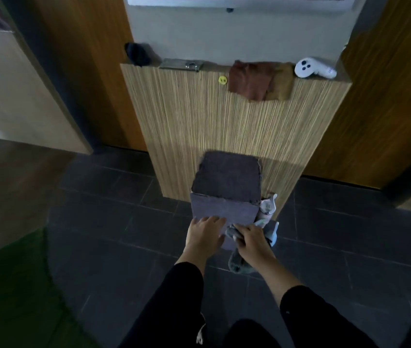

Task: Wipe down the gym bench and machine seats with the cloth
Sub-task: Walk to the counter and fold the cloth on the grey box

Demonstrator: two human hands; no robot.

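We look down on a dark purple-grey upholstered box-shaped seat (pixel 225 184) standing on the dark tiled floor (pixel 114 222) against a striped wood-grain panel (pixel 199 121). Our right hand (pixel 250 238) grips a crumpled grey cloth (pixel 237 262), fingers curled round it, at the near right corner of the seat's front face; loose cloth ends hang below the hand and bunch up along the seat's right edge. Our left hand (pixel 205 231) lies flat, fingers straight, on the same front face, just left of the right hand and touching the fabric. The seat's long axis runs away from us toward the panel, so the unwiped top lies ahead of and above both hands. The right hand is the wiping hand, already on the seat; we judge the coming stroke goes up and forward over the top. On the ledge above lie a brown rag (pixel 252 79) and a white controller (pixel 313 67), well apart from the hands
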